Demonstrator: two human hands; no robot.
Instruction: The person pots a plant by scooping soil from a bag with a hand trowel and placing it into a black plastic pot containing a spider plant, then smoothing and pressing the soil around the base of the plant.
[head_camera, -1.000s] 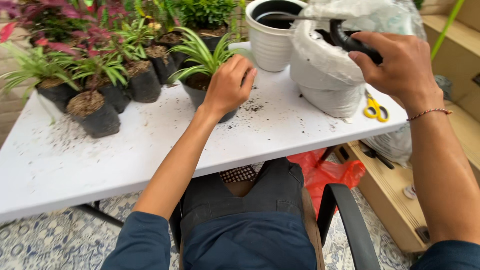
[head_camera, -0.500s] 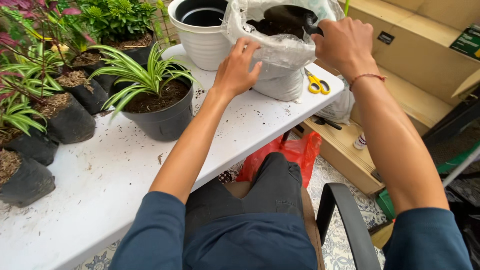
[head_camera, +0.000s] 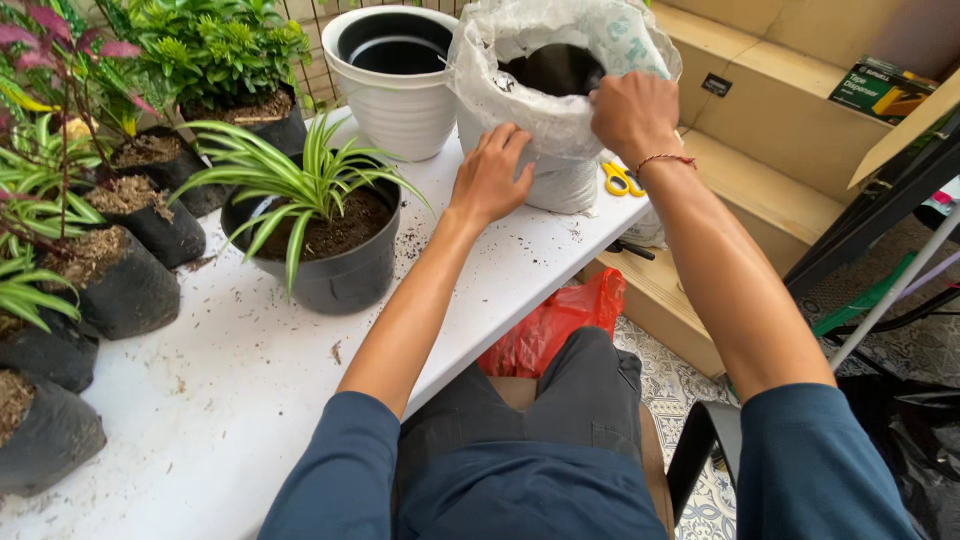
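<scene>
A white plastic bag of dark soil (head_camera: 560, 130) stands open at the table's far right edge. My left hand (head_camera: 490, 178) lies flat against the bag's near side, fingers spread. My right hand (head_camera: 635, 115) is closed in a fist at the bag's rim, reaching into the opening. The dark scoop it held a moment ago is out of sight inside the bag. A spider plant in a black pot (head_camera: 325, 245) sits just left of my left forearm. An empty white pot (head_camera: 395, 85) stands behind it, beside the bag.
The white table (head_camera: 230, 400) is dusted with soil crumbs. Several plants in black grow bags (head_camera: 130, 280) line its left side. Yellow scissors (head_camera: 620, 180) lie right of the bag. A red plastic bag (head_camera: 555, 315) and wooden steps (head_camera: 760, 190) are below and to the right.
My left hand left the spider plant's pot and moved right onto the soil bag. My right hand lowered the scoop into the bag's opening. My view swung right and closer.
</scene>
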